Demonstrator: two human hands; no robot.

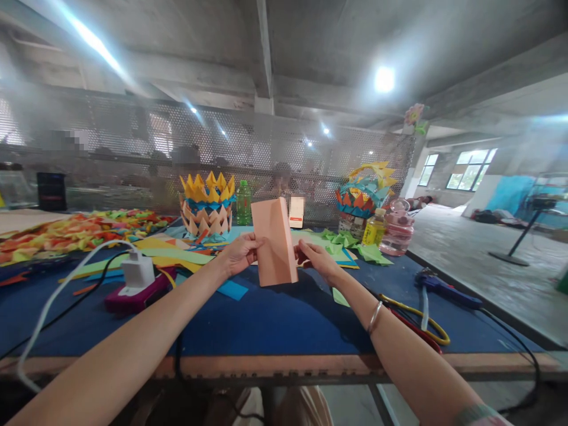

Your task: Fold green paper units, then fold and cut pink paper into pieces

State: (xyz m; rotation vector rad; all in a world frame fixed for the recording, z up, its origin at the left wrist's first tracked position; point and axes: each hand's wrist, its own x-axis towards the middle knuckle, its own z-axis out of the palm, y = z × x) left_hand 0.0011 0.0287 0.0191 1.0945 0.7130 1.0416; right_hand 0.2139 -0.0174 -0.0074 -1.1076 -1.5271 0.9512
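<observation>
A peach-coloured sheet of folded paper point(271, 248) stands upright above the blue table, with a narrow flap along its right side. My left hand point(244, 253) pinches its left edge between thumb and fingers. On the other side my right hand point(317, 258) has its fingers curled and closed at the right edge; the fingertips are partly hidden there. Behind the hands lie green folded paper pieces point(339, 238) and flat coloured strips point(177, 254). A blue paper strip point(233, 290) is below my left hand.
Two layered folded-paper baskets point(207, 207) point(364, 192) stand at the back. Bottles include a green one point(244, 203), a yellow one point(373, 228) and a pink one point(397, 229). Left are a paper pile point(89, 234) and a power strip point(133, 296); right, scissors point(421, 319) and a blue-handled corded tool point(448, 291).
</observation>
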